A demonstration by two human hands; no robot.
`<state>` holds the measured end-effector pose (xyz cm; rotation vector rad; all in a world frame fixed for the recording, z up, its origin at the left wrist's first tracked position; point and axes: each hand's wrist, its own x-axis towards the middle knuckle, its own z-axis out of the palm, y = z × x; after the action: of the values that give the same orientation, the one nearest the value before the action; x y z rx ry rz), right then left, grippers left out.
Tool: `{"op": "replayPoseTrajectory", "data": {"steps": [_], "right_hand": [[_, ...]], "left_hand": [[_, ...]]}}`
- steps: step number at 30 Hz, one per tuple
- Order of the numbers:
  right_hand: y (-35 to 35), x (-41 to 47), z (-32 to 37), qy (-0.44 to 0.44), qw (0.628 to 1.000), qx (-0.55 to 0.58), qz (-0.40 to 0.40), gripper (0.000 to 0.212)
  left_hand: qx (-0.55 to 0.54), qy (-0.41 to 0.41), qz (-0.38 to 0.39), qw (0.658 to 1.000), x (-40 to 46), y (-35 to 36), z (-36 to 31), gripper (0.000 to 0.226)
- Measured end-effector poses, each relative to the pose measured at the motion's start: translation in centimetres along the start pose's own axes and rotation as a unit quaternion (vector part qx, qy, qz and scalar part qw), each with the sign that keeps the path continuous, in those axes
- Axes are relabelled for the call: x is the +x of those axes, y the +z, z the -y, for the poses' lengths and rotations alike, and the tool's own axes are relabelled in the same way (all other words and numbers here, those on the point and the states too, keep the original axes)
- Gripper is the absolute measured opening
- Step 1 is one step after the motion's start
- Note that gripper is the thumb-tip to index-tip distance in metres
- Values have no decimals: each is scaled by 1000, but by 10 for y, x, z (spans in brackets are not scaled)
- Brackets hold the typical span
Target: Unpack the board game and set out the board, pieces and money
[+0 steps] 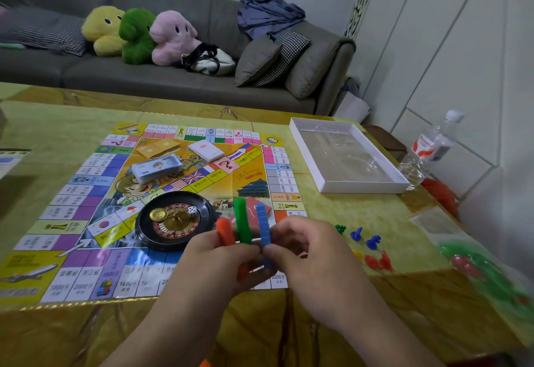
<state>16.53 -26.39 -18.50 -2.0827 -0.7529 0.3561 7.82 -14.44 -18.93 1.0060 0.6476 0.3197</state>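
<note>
Both hands meet just above the board's near edge: the left hand grips a red stick and a green stick of plastic houses, while the right hand pinches the blue stick. Beyond them the board lies open, carrying the money stack and roulette wheel. Loose pawns sit right of it. Tugging the blue stick free could snap or scatter houses.
</note>
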Motion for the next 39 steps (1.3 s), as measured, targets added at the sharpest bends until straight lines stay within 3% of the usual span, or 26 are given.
{"op": "replayPoseTrajectory", "data": {"steps": [6,9,14,17,22,24,26,28,30,39], "right_hand": [[-34,37,3,45,998,26,-33,14],[-63,81,-23,57,988,-134,-53,6],[-89,142,-92,100,908,-404,-44,11],[-91,153,-109,99,878,-468,-26,10],[-91,145,-100,108,867,-484,-39,5],[-88,124,-76,74,892,-439,-77,8],[-74,94,-41,16,953,-286,-100,12],[-52,61,-2,-25,993,-110,-45,9],[-31,39,22,-38,999,-15,23,8],[3,28,31,-16,997,-7,70,4]], "left_hand": [[-45,-48,19,998,11,0,-11,17],[-18,-64,44,997,13,-4,-20,17],[29,-85,78,993,20,-9,-28,20],[41,-92,87,991,24,-11,-29,23],[52,-83,106,989,28,-14,-26,24],[56,-74,123,988,28,-14,-25,23],[59,-59,134,987,28,-16,-24,24],[54,-43,143,987,27,-19,-22,26],[61,-25,162,985,24,-19,-21,27],[168,35,203,964,7,-33,-26,30]]}}
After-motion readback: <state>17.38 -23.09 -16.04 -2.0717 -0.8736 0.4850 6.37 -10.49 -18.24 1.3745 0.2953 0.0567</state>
